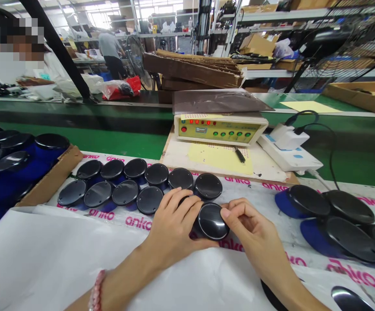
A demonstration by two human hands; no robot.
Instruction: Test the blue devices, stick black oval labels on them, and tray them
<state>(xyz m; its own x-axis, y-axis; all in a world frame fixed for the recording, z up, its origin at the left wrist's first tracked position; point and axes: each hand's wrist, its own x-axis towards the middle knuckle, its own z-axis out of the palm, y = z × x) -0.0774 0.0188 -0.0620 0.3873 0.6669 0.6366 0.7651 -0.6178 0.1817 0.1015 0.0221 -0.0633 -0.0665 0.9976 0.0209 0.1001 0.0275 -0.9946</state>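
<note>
My left hand (173, 216) wraps round the side of a round unit with a glossy black top (213, 221), steadying it on the printed sheet. At this top's right rim, the thumb and forefinger of my right hand (252, 229) are pinched together. Anything thin between those fingertips is too small to make out. Beyond my left hand stand two rows of similar round units with black tops (150, 200), set close together. Some show small holes near the rim and blue sides below.
A box of blue-sided units (48, 141) stands left. More units (352, 239) lie right. Behind are a control box with red lights (219, 129), a black-handled tool (240, 155) and a power strip (289, 153). White sheeting (77, 255) covers the front. Two people are beyond.
</note>
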